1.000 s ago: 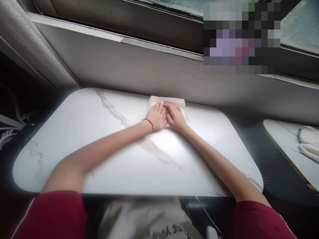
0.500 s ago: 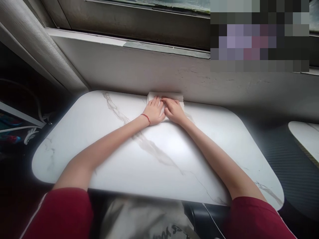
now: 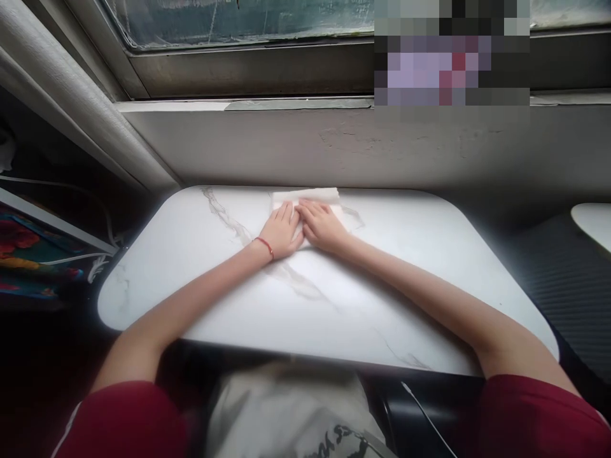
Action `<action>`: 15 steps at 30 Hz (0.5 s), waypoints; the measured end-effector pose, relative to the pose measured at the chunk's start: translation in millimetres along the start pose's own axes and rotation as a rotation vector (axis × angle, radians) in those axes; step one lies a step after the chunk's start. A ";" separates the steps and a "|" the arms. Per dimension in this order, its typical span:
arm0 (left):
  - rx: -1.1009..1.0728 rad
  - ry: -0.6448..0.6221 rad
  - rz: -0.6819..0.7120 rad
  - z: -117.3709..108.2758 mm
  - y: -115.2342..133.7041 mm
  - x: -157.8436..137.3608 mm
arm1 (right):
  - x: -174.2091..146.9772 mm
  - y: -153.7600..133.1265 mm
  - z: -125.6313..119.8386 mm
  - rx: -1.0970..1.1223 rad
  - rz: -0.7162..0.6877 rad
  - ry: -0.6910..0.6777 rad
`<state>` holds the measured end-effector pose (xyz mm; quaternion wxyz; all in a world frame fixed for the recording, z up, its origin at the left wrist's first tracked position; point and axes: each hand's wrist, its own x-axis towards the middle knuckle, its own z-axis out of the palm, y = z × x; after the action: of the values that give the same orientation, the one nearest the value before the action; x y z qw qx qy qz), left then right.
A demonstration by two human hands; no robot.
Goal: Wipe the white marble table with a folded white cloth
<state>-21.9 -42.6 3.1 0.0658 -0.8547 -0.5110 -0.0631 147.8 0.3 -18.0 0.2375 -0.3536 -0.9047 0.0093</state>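
Note:
A folded white cloth lies on the white marble-patterned table, near its far edge by the wall. My left hand, with a thin red string bracelet at the wrist, presses flat on the cloth's left part, fingers stretched forward. Right beside it, my right hand rests palm down on the cloth, its fingers slightly bent and pointing left. The two hands touch or nearly touch at the thumbs and fingertips. Part of the cloth is hidden under them.
Behind the table stands a low grey wall below a window. A pale pipe slopes down at the left, above colourful fabric. A white cable hangs near my lap. Another white tabletop shows at the right.
Both hands and the cloth have slid slightly back from the far edge toward me. The camera view has tilted up, showing more of the window.

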 end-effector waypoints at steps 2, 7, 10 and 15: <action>0.015 -0.016 0.015 -8.1 11.9 -32.2 | -20.0 -28.5 -3.0 -0.033 -0.028 0.018; 0.075 -0.029 0.042 -27.7 33.3 -112.9 | -60.0 -97.7 -9.0 -0.080 -0.168 0.046; 0.099 0.012 0.048 -34.6 39.0 -148.1 | -72.6 -125.8 -11.6 -0.086 -0.213 0.058; 0.054 0.083 0.027 -42.0 33.4 -179.6 | -78.6 -151.2 -16.7 -0.091 -0.276 0.016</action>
<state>-78.6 -221.1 11.3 0.1109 -0.8561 -0.4977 -0.0840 109.1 -166.3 -8.4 0.2272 -0.2363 -0.9423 -0.0672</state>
